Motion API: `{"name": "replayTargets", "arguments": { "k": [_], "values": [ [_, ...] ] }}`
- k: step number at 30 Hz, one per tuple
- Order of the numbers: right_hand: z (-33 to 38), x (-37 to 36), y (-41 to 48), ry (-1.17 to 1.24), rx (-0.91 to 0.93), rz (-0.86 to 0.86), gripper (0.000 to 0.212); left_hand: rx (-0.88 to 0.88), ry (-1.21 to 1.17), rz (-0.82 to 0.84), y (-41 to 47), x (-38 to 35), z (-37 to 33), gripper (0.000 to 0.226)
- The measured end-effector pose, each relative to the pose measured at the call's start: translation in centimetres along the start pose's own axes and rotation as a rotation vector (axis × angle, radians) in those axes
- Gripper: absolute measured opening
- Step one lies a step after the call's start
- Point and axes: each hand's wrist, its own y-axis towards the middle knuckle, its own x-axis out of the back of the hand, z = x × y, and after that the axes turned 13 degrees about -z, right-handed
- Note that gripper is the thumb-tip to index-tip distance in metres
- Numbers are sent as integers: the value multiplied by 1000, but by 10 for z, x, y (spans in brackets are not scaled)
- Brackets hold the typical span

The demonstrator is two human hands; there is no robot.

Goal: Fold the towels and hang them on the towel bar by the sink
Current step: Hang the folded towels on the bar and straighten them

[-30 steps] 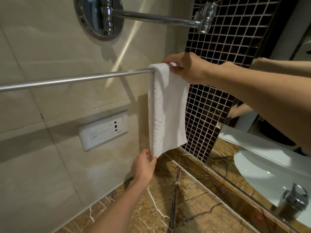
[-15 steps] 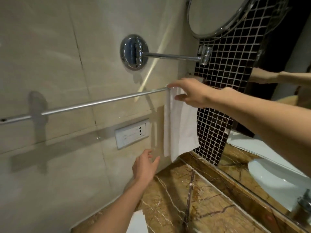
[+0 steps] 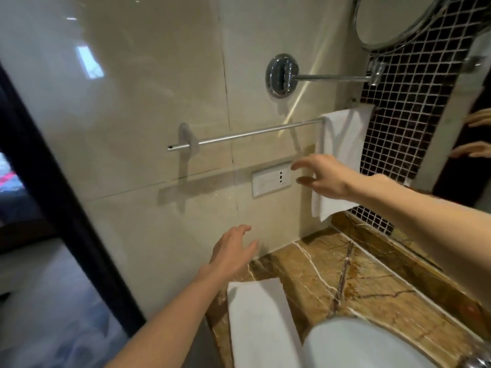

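While one folded white towel [image 3: 342, 139] hangs over the right end of the towel bar [image 3: 252, 133], a second towel [image 3: 260, 325] lies on the marble counter [image 3: 377, 282] beside the sink [image 3: 353, 343]. Right hand [image 3: 328, 179]: fingers spread, empty, in front of the folded white towel. Left hand [image 3: 233, 254]: fingers spread, empty, just beyond the second towel.

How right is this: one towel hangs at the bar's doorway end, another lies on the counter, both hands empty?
Wrong end: the head view shows the hanging towel at the end of the towel bar by the dark mosaic tiles. The rest holds.
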Motion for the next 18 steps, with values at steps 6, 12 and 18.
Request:
{"name": "replayTargets", "arguments": {
  "k": [6,12,18],
  "values": [
    [35,-41,-61,0,-62,77,40,-53,101,72,-54,20,26,49],
    [57,-86,-122,47,-124,201,48,-123,153,134,-94,11,34,45],
    [51,-127,-166,52,-173,300,53,-97,196,250,-135,-7,44,55]
  ]
}}
